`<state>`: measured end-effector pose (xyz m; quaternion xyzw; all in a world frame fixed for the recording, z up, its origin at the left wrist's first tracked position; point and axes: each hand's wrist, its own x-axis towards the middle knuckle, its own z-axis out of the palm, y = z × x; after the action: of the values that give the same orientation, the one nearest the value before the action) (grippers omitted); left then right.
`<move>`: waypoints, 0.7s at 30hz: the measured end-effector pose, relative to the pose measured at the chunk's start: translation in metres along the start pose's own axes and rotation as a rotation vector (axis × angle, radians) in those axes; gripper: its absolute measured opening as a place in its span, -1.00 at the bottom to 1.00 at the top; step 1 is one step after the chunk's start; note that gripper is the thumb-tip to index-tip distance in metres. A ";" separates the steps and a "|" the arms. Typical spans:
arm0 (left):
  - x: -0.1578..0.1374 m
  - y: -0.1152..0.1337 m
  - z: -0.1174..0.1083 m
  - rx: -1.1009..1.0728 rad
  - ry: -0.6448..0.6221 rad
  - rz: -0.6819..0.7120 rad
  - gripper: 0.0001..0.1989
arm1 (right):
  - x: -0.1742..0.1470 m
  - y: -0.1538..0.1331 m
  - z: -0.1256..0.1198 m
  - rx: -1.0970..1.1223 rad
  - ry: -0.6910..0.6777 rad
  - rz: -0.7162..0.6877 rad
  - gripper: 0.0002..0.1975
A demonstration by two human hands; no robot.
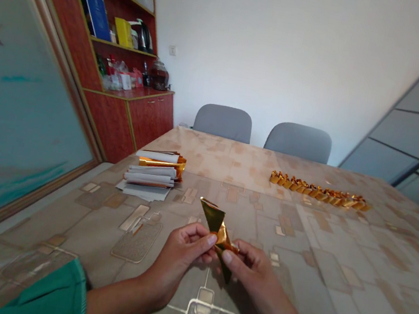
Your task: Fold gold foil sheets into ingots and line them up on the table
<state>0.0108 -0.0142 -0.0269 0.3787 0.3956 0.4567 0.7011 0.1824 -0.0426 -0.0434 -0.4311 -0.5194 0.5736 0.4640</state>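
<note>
Between my two hands, above the table, is a piece of folded gold foil paper (212, 215) with pointed ends, one up to the left and one down to the right. My left hand (188, 247) pinches it near its middle with thumb and fingers. Its lower right side is gripped by my right hand (251, 266), thumb on top. Toward the left of the table lies a stack of foil paper sheets (152, 175), mostly pale side out with some gold showing. A row of folded gold foil pieces (318, 192) stretches along the back right.
The table (267, 311) has a patterned cover. Two grey chairs (223, 122) stand at its far side. A red-brown cabinet (147, 117) with bottles and a kettle is at the left, beside a glass sliding door (15, 92).
</note>
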 end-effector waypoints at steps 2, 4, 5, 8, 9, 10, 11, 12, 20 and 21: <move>-0.002 0.000 0.002 -0.002 -0.009 -0.009 -0.57 | 0.001 0.007 0.005 0.073 0.008 0.027 -0.65; -0.003 0.001 0.003 0.002 0.004 -0.021 -0.56 | 0.001 0.009 0.007 0.143 0.038 0.049 -0.68; -0.003 0.001 0.003 0.003 0.015 -0.026 -0.56 | 0.001 0.009 0.006 0.170 0.051 0.057 -0.68; -0.001 0.001 0.001 -0.023 0.040 -0.037 -0.57 | 0.001 0.006 0.003 0.198 0.065 0.082 -0.66; -0.001 0.002 0.000 -0.035 0.042 -0.041 -0.57 | 0.001 0.005 0.002 0.186 0.061 0.084 -0.65; 0.000 0.002 -0.001 -0.044 0.045 -0.043 -0.57 | 0.001 0.004 0.002 0.173 0.056 0.079 -0.63; 0.000 0.002 -0.002 -0.050 0.049 -0.044 -0.57 | 0.001 0.003 0.001 0.164 0.052 0.068 -0.62; 0.001 0.003 -0.002 -0.052 0.053 -0.045 -0.57 | 0.001 0.002 0.001 0.161 0.052 0.054 -0.62; 0.002 0.005 -0.003 -0.018 0.051 0.010 -0.57 | 0.002 -0.011 0.002 0.183 0.105 0.025 -0.53; 0.002 0.005 -0.002 -0.011 0.055 0.027 -0.57 | 0.002 -0.011 0.002 0.191 0.089 0.024 -0.51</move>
<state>0.0079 -0.0103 -0.0239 0.3674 0.4072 0.4786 0.6857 0.1806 -0.0412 -0.0319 -0.4161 -0.4360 0.6062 0.5190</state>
